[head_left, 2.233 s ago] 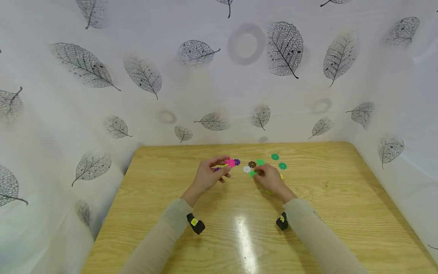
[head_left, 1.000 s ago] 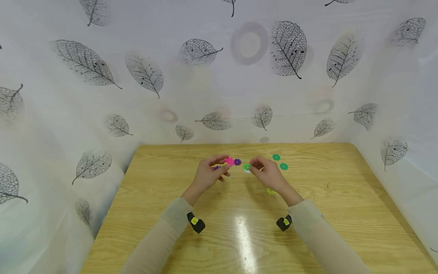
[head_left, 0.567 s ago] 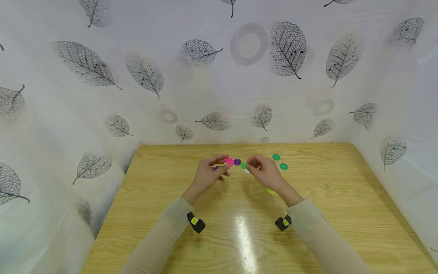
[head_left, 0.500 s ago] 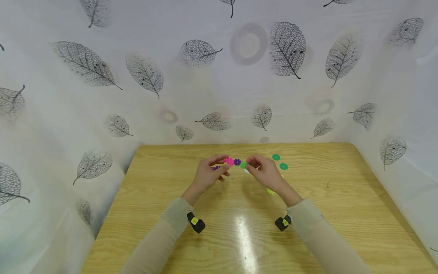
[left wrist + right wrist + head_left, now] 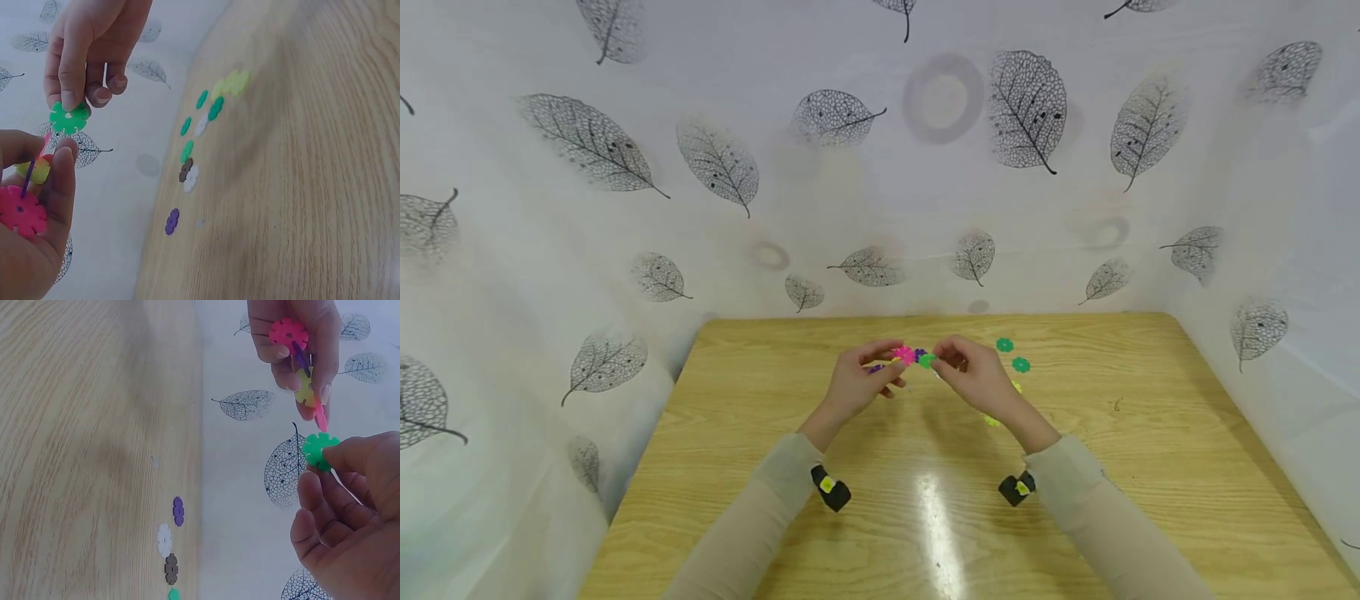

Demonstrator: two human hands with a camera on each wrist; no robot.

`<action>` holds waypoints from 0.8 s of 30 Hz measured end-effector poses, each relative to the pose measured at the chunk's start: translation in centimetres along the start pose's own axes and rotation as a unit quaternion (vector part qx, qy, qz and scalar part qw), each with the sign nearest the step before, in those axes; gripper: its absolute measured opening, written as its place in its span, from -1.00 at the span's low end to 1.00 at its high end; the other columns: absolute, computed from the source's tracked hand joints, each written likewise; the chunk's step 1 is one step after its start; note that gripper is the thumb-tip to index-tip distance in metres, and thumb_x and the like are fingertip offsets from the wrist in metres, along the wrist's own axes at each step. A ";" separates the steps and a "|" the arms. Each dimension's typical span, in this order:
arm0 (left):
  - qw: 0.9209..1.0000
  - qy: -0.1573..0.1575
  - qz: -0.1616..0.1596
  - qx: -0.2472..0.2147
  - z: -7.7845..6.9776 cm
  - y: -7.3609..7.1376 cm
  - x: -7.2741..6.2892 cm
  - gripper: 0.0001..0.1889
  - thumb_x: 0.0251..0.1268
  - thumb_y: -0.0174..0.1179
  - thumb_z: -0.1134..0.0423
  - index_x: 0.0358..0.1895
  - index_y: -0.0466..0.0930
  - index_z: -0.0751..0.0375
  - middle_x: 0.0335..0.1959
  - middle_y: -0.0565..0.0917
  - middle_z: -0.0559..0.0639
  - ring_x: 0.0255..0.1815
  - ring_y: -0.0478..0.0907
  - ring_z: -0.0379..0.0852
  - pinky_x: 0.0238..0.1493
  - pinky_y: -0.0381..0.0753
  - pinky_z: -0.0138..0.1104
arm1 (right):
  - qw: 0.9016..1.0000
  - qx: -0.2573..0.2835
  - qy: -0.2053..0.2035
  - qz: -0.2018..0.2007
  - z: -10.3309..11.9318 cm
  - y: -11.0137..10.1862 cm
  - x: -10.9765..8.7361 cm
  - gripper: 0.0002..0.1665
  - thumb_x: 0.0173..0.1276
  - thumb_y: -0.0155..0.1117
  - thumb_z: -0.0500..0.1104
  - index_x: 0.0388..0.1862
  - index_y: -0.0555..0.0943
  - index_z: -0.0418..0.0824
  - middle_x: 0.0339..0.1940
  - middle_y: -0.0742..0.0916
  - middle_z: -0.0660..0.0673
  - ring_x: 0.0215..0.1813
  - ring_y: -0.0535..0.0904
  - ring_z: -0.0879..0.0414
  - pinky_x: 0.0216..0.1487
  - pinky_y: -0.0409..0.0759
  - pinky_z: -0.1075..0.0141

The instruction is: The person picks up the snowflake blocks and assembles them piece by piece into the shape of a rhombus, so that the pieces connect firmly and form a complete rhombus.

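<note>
My left hand (image 5: 856, 383) grips a short chain of notched plastic flower discs. In the right wrist view, the chain runs from a pink disc (image 5: 289, 332) through a purple disc (image 5: 301, 357) and a yellow disc (image 5: 305, 389) to a second pink disc (image 5: 320, 417), seen edge-on. Between thumb and fingers, my right hand (image 5: 981, 379) pinches a bright green disc (image 5: 67, 117). Its notched rim is right at the edge-on pink disc at the chain's end. Both hands are raised over the far part of the table, close together.
Loose discs lie on the wooden table (image 5: 760, 533) beyond and right of the hands: purple (image 5: 172, 221), white (image 5: 192, 178), brown (image 5: 185, 169), several green (image 5: 1004, 344) and yellow (image 5: 236, 82). A leaf-patterned sheet (image 5: 880, 192) hangs behind and at both sides.
My right hand has moved left from among the loose discs, carrying the green disc up to the chain. The left hand has stayed nearly still with its chain.
</note>
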State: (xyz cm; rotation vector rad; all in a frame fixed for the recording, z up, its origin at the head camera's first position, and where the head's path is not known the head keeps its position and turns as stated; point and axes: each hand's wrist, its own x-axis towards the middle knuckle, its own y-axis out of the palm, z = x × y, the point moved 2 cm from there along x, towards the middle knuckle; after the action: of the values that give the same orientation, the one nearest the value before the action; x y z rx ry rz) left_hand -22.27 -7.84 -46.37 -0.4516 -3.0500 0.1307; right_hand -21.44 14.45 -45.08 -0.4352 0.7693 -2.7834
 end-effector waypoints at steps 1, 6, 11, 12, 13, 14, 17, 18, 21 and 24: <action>1.000 -0.001 0.001 0.000 0.0 0.0 0.0 -0.58 0.49 0.30 0.34 0.36 0.61 0.28 0.13 0.72 0.35 -0.29 0.84 0.05 -0.36 0.84 -0.32 | 1.000 0.001 0.000 0.000 0.1 0.0 0.0 -0.86 0.53 0.36 -0.20 0.00 0.69 -0.20 -0.20 0.77 -0.10 -0.21 0.65 0.08 -0.21 0.65 0.36; 1.000 0.001 0.008 0.000 -0.1 0.1 0.0 -0.57 0.49 0.30 0.34 0.36 0.60 0.29 0.14 0.70 0.37 -0.29 0.84 0.04 -0.35 0.84 -0.32 | 1.000 0.003 0.001 0.002 0.3 0.0 0.0 -0.85 0.54 0.35 -0.19 0.01 0.69 -0.19 -0.20 0.78 -0.10 -0.19 0.67 -0.01 -0.21 0.66 0.34; 1.000 0.005 0.014 -0.004 -0.1 0.2 0.0 -0.57 0.49 0.29 0.35 0.37 0.59 0.31 0.13 0.69 0.40 -0.34 0.82 -0.12 -0.37 0.84 -0.32 | 1.000 -0.002 -0.004 0.002 0.5 0.1 0.1 -0.84 0.54 0.35 -0.19 0.02 0.70 -0.19 -0.19 0.79 -0.10 -0.18 0.69 -0.01 -0.19 0.69 0.32; 1.000 0.005 0.014 -0.006 -0.1 0.2 0.0 -0.57 0.49 0.29 0.35 0.37 0.59 0.31 0.13 0.69 0.40 -0.36 0.81 -0.16 -0.37 0.84 -0.33 | 1.000 -0.005 -0.005 0.001 0.5 0.2 0.1 -0.84 0.54 0.35 -0.19 0.02 0.70 -0.19 -0.18 0.79 -0.09 -0.18 0.69 0.01 -0.18 0.69 0.31; 1.000 0.005 0.014 -0.006 -0.1 0.3 0.0 -0.57 0.50 0.29 0.35 0.36 0.60 0.31 0.13 0.69 0.40 -0.36 0.81 -0.18 -0.37 0.84 -0.33 | 1.000 -0.007 -0.007 0.001 0.5 0.2 0.1 -0.84 0.54 0.35 -0.19 0.02 0.70 -0.18 -0.18 0.79 -0.09 -0.19 0.69 0.02 -0.18 0.69 0.31; 1.000 0.004 0.014 -0.007 -0.1 0.3 0.0 -0.58 0.50 0.29 0.35 0.36 0.60 0.30 0.13 0.69 0.39 -0.37 0.81 -0.19 -0.37 0.84 -0.33 | 1.000 -0.009 -0.008 0.000 0.5 0.2 0.1 -0.84 0.54 0.35 -0.19 0.02 0.70 -0.18 -0.18 0.79 -0.09 -0.19 0.69 0.04 -0.18 0.69 0.30; 1.000 0.005 0.014 -0.009 0.0 0.3 0.0 -0.57 0.50 0.29 0.34 0.36 0.60 0.30 0.14 0.69 0.40 -0.34 0.83 -0.09 -0.36 0.84 -0.32 | 1.000 -0.018 -0.012 -0.002 0.4 0.2 0.1 -0.84 0.54 0.35 -0.19 0.02 0.71 -0.16 -0.18 0.80 -0.08 -0.19 0.68 0.08 -0.16 0.70 0.29; 1.000 0.005 0.014 -0.009 -0.1 0.3 0.0 -0.57 0.50 0.29 0.34 0.36 0.60 0.30 0.15 0.69 0.40 -0.33 0.83 -0.05 -0.36 0.85 -0.32 | 1.000 -0.021 -0.014 -0.002 0.4 0.2 0.1 -0.84 0.54 0.35 -0.20 0.02 0.71 -0.16 -0.18 0.80 -0.08 -0.19 0.68 0.09 -0.16 0.70 0.28; 1.000 0.004 0.013 -0.009 0.0 0.3 0.0 -0.58 0.49 0.30 0.34 0.36 0.61 0.29 0.16 0.70 0.38 -0.31 0.84 0.02 -0.36 0.85 -0.31 | 0.999 -0.026 -0.020 -0.001 0.4 0.3 0.1 -0.84 0.54 0.35 -0.20 0.03 0.71 -0.16 -0.19 0.80 -0.07 -0.20 0.68 0.10 -0.15 0.69 0.28; 1.000 0.003 0.012 -0.010 0.0 0.4 0.0 -0.59 0.49 0.30 0.35 0.34 0.62 0.30 0.16 0.70 0.37 -0.32 0.84 -0.02 -0.37 0.85 -0.30 | 0.999 -0.027 -0.025 -0.001 0.4 0.3 0.1 -0.84 0.54 0.35 -0.21 0.03 0.72 -0.17 -0.21 0.79 -0.07 -0.21 0.67 0.09 -0.18 0.68 0.29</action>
State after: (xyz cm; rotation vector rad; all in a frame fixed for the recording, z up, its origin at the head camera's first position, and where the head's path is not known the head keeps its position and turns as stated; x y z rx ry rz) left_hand -22.15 -7.49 -46.42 -0.4887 -3.0443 0.0985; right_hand -21.31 13.97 -44.89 -0.5135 0.8342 -2.7486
